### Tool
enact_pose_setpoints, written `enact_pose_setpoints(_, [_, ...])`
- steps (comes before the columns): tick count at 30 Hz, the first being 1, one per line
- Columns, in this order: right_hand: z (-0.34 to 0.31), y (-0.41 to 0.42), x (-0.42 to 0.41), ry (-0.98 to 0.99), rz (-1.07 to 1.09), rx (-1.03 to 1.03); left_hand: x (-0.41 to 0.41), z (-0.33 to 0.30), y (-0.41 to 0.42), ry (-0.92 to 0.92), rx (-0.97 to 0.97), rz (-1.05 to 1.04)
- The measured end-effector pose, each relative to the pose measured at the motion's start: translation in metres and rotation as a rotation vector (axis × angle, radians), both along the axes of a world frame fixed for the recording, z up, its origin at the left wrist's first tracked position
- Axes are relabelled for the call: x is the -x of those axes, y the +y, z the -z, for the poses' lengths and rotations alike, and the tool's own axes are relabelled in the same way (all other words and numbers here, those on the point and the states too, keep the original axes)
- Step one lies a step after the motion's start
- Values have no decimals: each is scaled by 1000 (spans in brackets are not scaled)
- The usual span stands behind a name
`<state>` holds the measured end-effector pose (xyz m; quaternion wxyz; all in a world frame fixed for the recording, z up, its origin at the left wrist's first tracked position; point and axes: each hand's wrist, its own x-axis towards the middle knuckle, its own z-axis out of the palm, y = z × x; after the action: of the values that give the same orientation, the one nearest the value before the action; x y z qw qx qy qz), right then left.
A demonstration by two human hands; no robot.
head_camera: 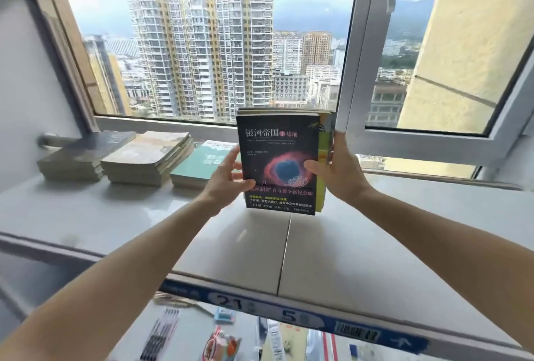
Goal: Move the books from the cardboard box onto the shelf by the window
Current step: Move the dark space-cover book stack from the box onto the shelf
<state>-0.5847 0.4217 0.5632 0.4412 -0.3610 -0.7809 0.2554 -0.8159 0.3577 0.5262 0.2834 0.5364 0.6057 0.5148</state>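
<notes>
Both my hands hold a small bundle of books (278, 158) upright above the white shelf (361, 233) by the window. The front book has a black cover with a red and blue nebula. My left hand (228, 178) grips the bundle's left edge, thumb on the cover. Gripping the right edge is my right hand (338, 170), fingers behind, with yellow and green books behind the black one. Three flat stacks lie at the shelf's back left: grey books (83, 155), beige books (150, 155) and teal books (202, 167). The cardboard box is out of view.
The window (202, 54) stands right behind the shelf, with its frame post (355, 72) just right of the bundle. A blue taped edge (289, 314) runs along the shelf's front. Below it lie pens (161, 334) and small packets. A white wall closes the left side.
</notes>
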Motion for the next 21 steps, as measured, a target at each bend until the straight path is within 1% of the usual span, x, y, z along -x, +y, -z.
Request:
enact_pose_setpoints(5, [15, 16, 21, 5, 47, 7, 28, 7, 19, 53, 16, 49])
enact_pose_setpoints(10, [27, 22, 24, -4, 52, -34, 41, 18, 29, 144, 11, 163])
enact_pose_setpoints(13, [34, 22, 26, -8, 50, 88, 42, 30, 28, 153, 13, 219])
enact_pose_setpoints(18, [37, 31, 28, 34, 41, 110, 41, 32, 37, 160, -5, 189])
enact_pose_setpoints(21, [29, 41, 30, 78, 3, 203, 42, 23, 40, 162, 46, 183])
